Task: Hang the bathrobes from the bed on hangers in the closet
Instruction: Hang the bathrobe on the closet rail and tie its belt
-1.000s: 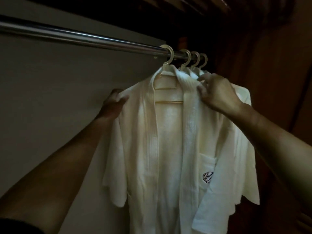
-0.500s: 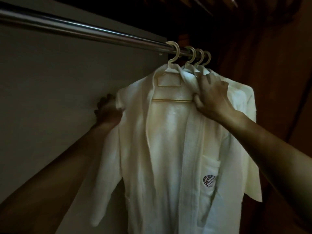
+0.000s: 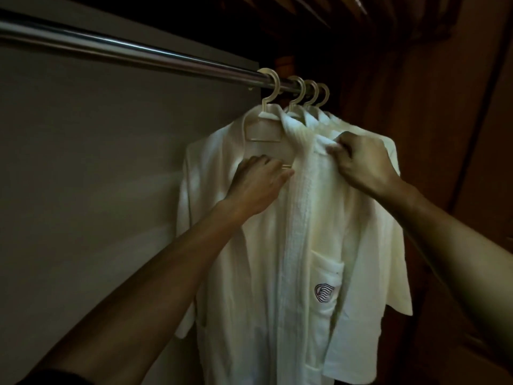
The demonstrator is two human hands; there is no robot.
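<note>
Finds the white bathrobe up on the front hanger, hooked over the closet rail just ahead of 3 more hangers crowded close behind. Pinches a fold of cloth beside the collar, up at the shoulder, with the right hand, fingers curled tight on it. Lays the left hand on the other front panel, next to the ribbed collar band. Cannot tell whether those fingers grip cloth or only press on it, with the tips lost against the fabric.

Judges the robe soft, limp and fairly bulky: falls in loose folds, keeps no shape of its own, probably carries some weight but nothing beyond 1 hand. Not fragile, and not slippery to hold. Still liable to slide off a smooth hanger if tugged on 1 side only. Best taken at the collar band or the shoulders, close to the hanger, with both sides drawn evenly. Better to leave the sleeves and the chest pocket with its emblem alone, for fear of dragging the garment askew.

Cannot make out the hem or any belt, both cut off at the bottom edge. Cannot count what hangs behind, with only slivers of white cloth showing under the rear hangers. Loses the right side of the closet in darkness. Sees no bed, so cannot say whether more robes wait there.
</note>
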